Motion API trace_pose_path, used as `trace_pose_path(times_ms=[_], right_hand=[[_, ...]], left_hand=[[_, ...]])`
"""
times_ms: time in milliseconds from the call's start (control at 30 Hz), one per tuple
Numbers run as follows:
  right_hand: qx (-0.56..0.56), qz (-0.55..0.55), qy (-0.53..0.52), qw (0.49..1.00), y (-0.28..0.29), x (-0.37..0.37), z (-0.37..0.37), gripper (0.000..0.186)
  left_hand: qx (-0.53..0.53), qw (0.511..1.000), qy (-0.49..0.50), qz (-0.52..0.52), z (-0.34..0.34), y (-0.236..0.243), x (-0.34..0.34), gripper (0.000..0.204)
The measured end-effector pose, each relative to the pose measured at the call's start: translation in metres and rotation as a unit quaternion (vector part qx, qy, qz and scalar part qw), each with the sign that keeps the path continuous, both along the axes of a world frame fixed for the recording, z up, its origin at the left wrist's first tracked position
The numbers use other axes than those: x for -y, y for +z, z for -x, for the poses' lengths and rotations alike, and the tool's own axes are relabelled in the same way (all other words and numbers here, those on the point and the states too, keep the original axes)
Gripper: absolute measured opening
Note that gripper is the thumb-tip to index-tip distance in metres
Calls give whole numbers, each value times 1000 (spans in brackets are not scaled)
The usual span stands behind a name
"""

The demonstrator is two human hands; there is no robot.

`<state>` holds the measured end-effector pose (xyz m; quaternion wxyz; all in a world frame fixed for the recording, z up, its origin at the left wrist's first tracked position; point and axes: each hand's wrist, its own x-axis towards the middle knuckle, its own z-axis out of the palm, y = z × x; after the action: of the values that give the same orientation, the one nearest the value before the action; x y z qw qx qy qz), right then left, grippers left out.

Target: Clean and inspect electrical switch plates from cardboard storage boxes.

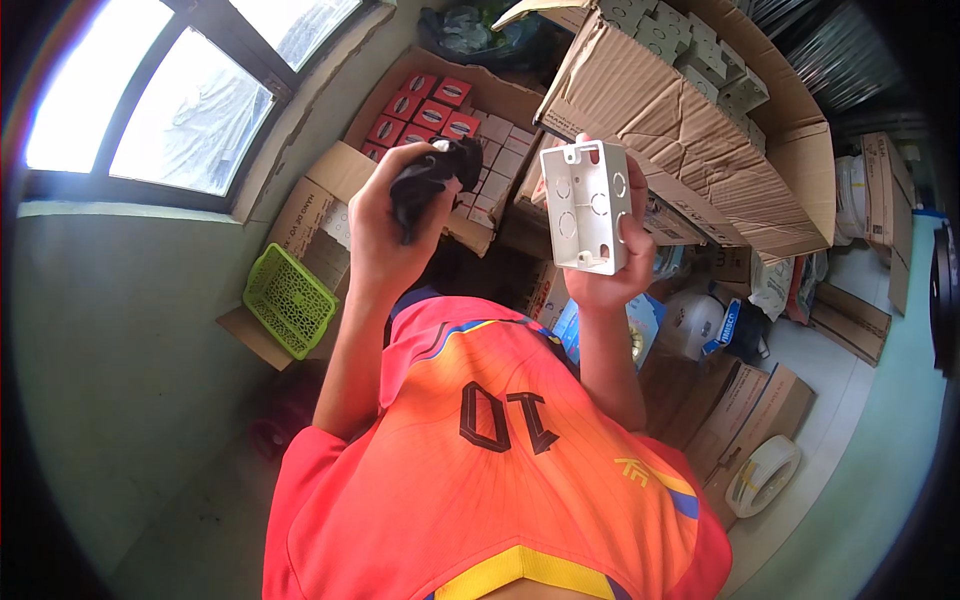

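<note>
In my right hand [612,272] is a white rectangular electrical back box [580,208], its open side turned toward me and round knockouts showing in its walls. My fingers wrap its right side and lower end. My left hand [395,205] is closed around a crumpled black cloth [433,185], with a small pale patch at its top. The two hands are raised apart, level with each other, and the cloth does not touch the box.
Behind my left hand a carton holds red-and-white small boxes [432,112]. A large carton [640,110] of similar white back boxes stands far right. A green basket [290,302] sits at left, below a window [190,110]. A white cable coil [764,476] lies at lower right.
</note>
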<state>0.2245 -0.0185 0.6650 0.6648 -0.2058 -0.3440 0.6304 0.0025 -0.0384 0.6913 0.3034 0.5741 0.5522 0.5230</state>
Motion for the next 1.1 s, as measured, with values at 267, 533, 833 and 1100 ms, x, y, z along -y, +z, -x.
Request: trace_pose_path(times_ms=[267, 533, 833, 1100], right_hand=[[89, -36, -25, 995, 4, -1, 12, 73], [99, -8, -50, 994, 7, 7, 12, 74], [106, 16, -59, 992, 12, 13, 12, 74], [88, -3, -44, 995, 3, 12, 8, 70]], left_hand=[[-238, 962, -58, -119, -11, 28, 3, 58], [-224, 968, -22, -114, -13, 22, -4, 56], [-214, 970, -85, -82, -28, 18, 2, 54], [-287, 949, -92, -94, -37, 23, 14, 47]])
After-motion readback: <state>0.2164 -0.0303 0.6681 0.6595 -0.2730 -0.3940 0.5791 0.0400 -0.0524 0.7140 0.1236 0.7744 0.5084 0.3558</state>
